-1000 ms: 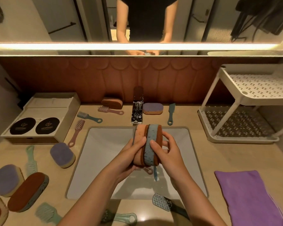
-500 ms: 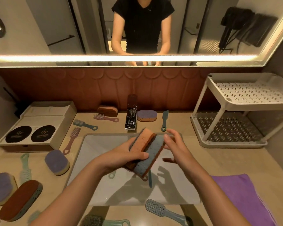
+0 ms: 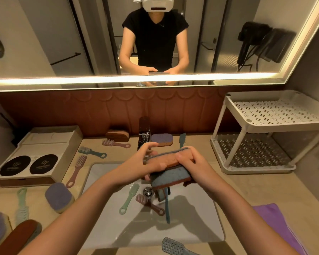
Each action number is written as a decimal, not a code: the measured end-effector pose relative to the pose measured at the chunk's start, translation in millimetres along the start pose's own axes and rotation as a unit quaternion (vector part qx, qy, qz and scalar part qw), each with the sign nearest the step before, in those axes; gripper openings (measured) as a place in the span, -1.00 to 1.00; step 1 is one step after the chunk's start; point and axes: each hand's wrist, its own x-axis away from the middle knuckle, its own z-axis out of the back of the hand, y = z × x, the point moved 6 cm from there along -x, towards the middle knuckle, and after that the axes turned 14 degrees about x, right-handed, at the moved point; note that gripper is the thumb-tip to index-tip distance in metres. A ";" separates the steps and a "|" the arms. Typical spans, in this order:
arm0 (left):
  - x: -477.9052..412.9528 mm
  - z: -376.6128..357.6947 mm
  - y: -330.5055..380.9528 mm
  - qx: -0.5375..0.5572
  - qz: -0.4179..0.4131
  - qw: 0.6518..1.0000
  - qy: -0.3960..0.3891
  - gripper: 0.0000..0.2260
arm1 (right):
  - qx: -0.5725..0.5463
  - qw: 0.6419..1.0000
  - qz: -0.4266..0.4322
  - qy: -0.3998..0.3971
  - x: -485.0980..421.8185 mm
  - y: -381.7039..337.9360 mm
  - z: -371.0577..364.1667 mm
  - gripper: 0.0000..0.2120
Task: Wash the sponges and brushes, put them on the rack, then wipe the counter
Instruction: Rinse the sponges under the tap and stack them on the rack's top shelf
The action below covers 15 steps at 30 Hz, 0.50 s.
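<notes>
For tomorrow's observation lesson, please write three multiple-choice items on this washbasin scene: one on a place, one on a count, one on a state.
1. Where does the purple cloth lie?
A. On the counter, right of the sink
B. In the sink
C. On the rack

2. How many brushes lie inside the sink?
A. None
B. Three
C. Six

3. What is the state of the rack?
A. Full of sponges
B. Holding one brush
C. Nothing on either shelf

Answers:
1 A: the cloth sits on the counter at the lower right.
2 B: a green brush, a pink brush and a blue brush lie near the drain.
3 C: both perforated shelves are bare, while the left hand and right hand hold sponges above the sink.
</notes>
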 end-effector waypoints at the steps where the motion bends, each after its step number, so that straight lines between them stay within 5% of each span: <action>1: -0.1 1.7 3.5 -0.005 -0.032 0.999 0.026 -0.35 | -0.006 1.000 -0.017 0.006 -2.2 1.8 5.5 -0.76; 4: -1.0 -2.4 17.1 -0.089 -0.138 0.984 0.063 -0.41 | -0.025 0.999 -0.040 0.017 -11.4 1.6 20.0 -0.70; 8: -12.2 -15.8 42.3 -0.210 -0.224 0.950 0.052 -0.26 | -0.082 0.995 -0.058 0.013 -25.9 -9.5 32.9 -0.64; 15: -54.2 -21.7 81.7 -0.269 -0.235 0.932 0.062 -0.30 | -0.167 0.978 -0.122 -0.040 -38.8 -28.4 69.5 -0.73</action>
